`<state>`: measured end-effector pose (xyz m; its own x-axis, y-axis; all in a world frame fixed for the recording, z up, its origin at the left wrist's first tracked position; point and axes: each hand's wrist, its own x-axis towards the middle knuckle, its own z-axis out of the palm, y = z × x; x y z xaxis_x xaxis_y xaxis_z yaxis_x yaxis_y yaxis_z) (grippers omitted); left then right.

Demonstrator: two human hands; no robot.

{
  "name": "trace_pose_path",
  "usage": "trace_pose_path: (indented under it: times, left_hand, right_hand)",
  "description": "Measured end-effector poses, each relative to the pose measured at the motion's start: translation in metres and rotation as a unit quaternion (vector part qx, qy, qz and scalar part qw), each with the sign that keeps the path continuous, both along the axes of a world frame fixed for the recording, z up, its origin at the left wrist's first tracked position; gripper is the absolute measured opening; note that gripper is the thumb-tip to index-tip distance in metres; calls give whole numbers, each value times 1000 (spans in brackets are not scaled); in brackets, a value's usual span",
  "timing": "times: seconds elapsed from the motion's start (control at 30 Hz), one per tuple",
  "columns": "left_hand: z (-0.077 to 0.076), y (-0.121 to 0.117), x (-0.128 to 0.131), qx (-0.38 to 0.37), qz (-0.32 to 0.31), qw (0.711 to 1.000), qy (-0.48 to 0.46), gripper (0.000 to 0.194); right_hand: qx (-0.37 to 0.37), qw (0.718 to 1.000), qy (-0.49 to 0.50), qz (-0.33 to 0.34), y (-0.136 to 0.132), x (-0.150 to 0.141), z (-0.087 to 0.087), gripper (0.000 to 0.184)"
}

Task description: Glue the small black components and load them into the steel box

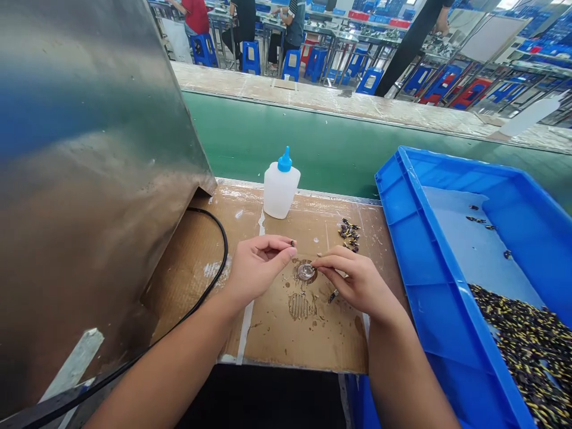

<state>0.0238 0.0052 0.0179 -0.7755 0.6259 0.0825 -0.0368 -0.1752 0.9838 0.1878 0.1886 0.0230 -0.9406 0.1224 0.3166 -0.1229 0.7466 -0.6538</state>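
Head view, with the small round clear dish (306, 272) as your clock's centre. It sits on the cardboard-covered bench (277, 339) straight in front of you, glossy as if wet inside.

Your left hand (254, 268) is at nine o'clock, thumb and forefinger pinching a small dark part (292, 243) just off the dish, towards ten or eleven. Your right hand (357, 280) comes in from three o'clock, thumb and forefinger drawn together at the dish's near-touching rim; whether a piece is between them cannot be told, as the fingers cover it.

Between one and two, just beyond your right hand, lies a loose pile of black-and-yellow parts (349, 232). A white squeeze bottle (280, 189) with a blue nozzle stands upright between eleven and twelve. At three, past your right arm, a blue crate (460, 280) holds many more such parts, heaped in its nearer end. A black cable (224, 238) curves at nine, beyond your left hand; across twelve runs a green strip (277, 128), with people seated at benches far behind.

The step in hand appears to be working with small pieces at the wet dish. The next move seems to call for a light, steady pinch and the two sets of fingertips lined up closely.
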Motion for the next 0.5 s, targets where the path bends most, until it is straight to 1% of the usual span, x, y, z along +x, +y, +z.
trace_pose_path:
  times: [0.17, 0.3, 0.4, 0.5]
  left_hand:
    - [-1, 0, -1, 9, 4, 1000, 2, 15]
    - [1, -1, -1, 13, 8, 1000, 3, 13]
    - [2, -1, -1, 13, 8, 1000, 2, 14]
    - [2, -1, -1, 16, 4, 1000, 1, 17]
  right_hand:
    - [32, 999, 13, 5, -5, -4, -5, 23]
    - [51, 998, 25, 4, -7, -4, -4, 23]
    - [47, 998, 39, -4, -9, -3, -1, 24]
    - [32, 995, 84, -31, -12, -2, 3, 24]
